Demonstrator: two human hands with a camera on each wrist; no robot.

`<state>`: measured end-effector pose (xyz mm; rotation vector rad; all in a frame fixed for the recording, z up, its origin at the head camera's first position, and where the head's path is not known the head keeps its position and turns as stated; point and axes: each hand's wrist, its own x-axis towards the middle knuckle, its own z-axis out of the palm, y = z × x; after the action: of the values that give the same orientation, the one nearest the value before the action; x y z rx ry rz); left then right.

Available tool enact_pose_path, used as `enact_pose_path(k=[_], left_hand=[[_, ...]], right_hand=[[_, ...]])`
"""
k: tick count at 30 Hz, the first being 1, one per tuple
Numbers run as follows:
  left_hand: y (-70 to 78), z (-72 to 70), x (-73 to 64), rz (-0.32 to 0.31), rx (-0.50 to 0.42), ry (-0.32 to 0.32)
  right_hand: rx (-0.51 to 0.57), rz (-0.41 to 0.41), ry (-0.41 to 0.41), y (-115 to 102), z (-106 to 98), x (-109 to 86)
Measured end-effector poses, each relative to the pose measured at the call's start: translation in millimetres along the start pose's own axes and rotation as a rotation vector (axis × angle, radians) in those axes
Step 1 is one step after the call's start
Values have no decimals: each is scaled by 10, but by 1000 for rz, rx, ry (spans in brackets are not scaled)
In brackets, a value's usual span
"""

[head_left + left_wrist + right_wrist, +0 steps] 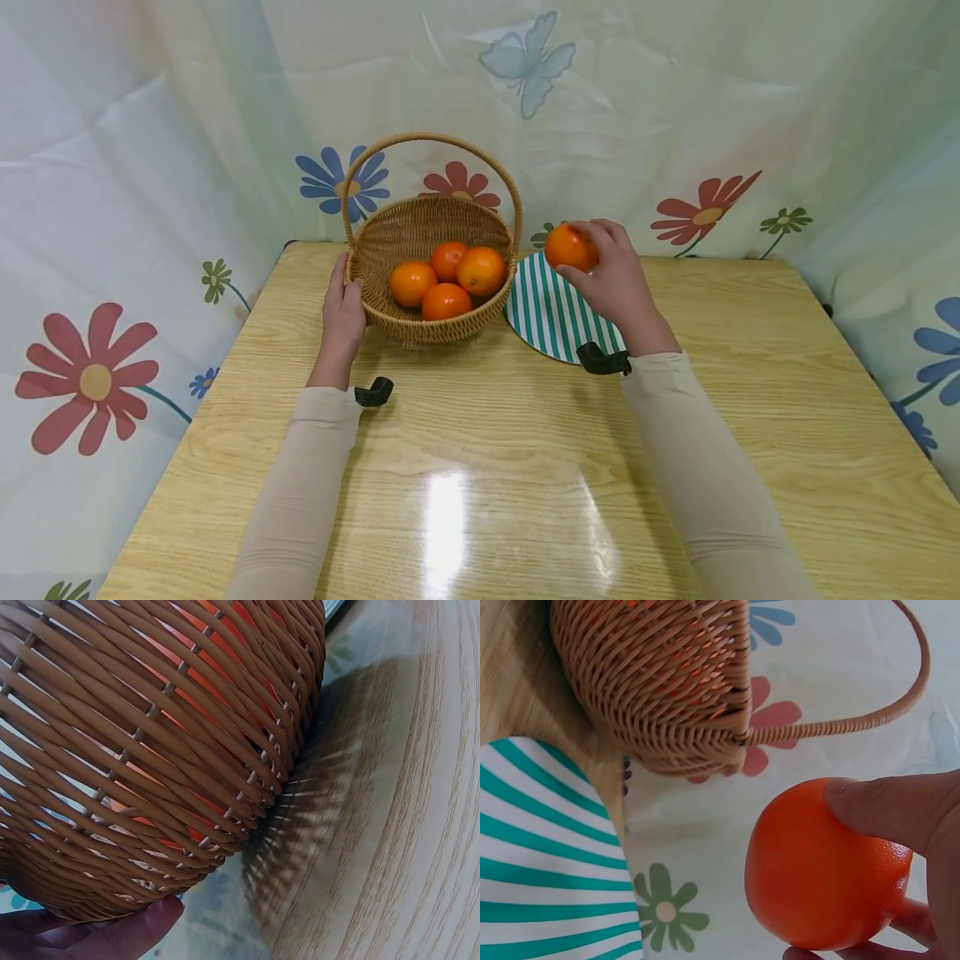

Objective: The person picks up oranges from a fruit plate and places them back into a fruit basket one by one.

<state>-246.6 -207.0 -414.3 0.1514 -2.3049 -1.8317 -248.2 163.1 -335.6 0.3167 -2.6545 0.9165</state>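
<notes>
My right hand [617, 273] grips an orange [567, 248] above a green-and-white striped round mat [551, 312]. In the right wrist view, thumb and fingers lie around this orange [817, 870], apart from the basket. A wicker basket [431, 332] with a tall arched handle stands left of the mat, and several oranges [447, 302] lie inside it. The left hand [345, 312] holds the basket's left side near the rim. Seen from the left wrist, a fingertip of that hand [124, 930] presses against the weave [150, 750], with orange showing through the gaps.
The light wooden table [480, 433] extends to the front and to the right of the mat. Behind it hangs a pale curtain [637, 125] printed with flowers and a butterfly. Each wrist carries a small black mount [600, 358].
</notes>
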Motion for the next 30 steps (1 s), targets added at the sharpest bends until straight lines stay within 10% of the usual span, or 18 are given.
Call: enact_pose_path(k=[30], left_hand=[[-15,0,11,-4,-8,-10]], right_hand=[[29,-101,19,-345,-62,-114]])
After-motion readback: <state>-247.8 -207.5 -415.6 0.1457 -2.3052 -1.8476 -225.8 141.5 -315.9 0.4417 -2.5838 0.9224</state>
